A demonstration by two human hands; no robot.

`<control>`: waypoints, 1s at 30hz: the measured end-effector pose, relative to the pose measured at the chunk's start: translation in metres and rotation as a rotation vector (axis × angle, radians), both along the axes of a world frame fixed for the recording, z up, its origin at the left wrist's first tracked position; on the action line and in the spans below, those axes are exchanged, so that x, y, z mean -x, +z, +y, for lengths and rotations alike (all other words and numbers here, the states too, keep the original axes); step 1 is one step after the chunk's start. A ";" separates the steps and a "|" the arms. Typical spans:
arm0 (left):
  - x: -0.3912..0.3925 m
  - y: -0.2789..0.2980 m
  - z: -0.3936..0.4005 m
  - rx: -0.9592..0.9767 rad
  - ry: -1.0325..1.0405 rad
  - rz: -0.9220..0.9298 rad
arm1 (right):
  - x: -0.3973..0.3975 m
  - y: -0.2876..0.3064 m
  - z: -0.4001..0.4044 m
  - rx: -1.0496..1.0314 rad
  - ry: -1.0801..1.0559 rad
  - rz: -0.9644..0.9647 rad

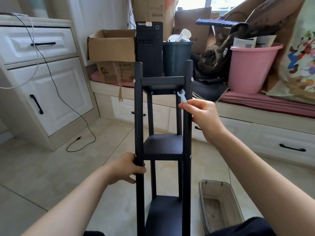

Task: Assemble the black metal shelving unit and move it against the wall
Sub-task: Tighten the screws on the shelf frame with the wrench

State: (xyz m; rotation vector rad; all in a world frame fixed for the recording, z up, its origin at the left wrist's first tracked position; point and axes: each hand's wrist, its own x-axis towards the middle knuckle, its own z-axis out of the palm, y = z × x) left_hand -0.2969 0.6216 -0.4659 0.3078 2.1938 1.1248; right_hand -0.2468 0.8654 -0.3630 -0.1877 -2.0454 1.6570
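Black metal shelving unit (163,145) with round posts and flat square shelves stands between both hands. Left hand (127,168) wraps its fingers round the near left post, just below the middle shelf. Right hand (202,112) pinches a small flat pale-blue wrench (182,97) between thumb and fingertips, its open end up beside the top shelf's underside bolt, close to the right post.

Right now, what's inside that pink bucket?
Papers stick up out of the pink bucket, leaning above its rim. Its wall hides anything lower down, so the rest of its contents cannot be seen.
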 end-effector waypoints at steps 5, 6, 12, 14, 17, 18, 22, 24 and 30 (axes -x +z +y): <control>-0.002 -0.004 0.010 -0.028 0.025 0.037 | -0.002 -0.006 0.008 0.038 -0.035 -0.038; -0.002 -0.004 0.013 -0.030 0.034 0.051 | -0.002 -0.006 0.010 0.039 -0.041 -0.052; -0.001 -0.003 0.022 -0.016 0.044 0.115 | -0.005 -0.013 0.018 0.031 -0.077 -0.088; -0.002 -0.003 0.025 -0.010 0.046 0.123 | -0.006 -0.017 0.023 0.045 -0.093 -0.085; -0.004 -0.003 0.028 -0.015 0.062 0.126 | -0.006 -0.021 0.029 0.073 -0.085 -0.081; -0.005 -0.002 0.028 -0.015 0.066 0.128 | -0.007 -0.022 0.030 0.079 -0.081 -0.076; -0.013 -0.003 0.030 -0.008 0.104 0.144 | -0.007 -0.025 0.028 0.094 -0.067 -0.023; -0.019 -0.006 0.032 -0.005 0.142 0.156 | -0.005 -0.028 0.028 0.095 -0.061 0.019; -0.029 -0.008 0.035 -0.041 0.170 0.142 | -0.002 -0.031 0.028 0.050 -0.105 0.045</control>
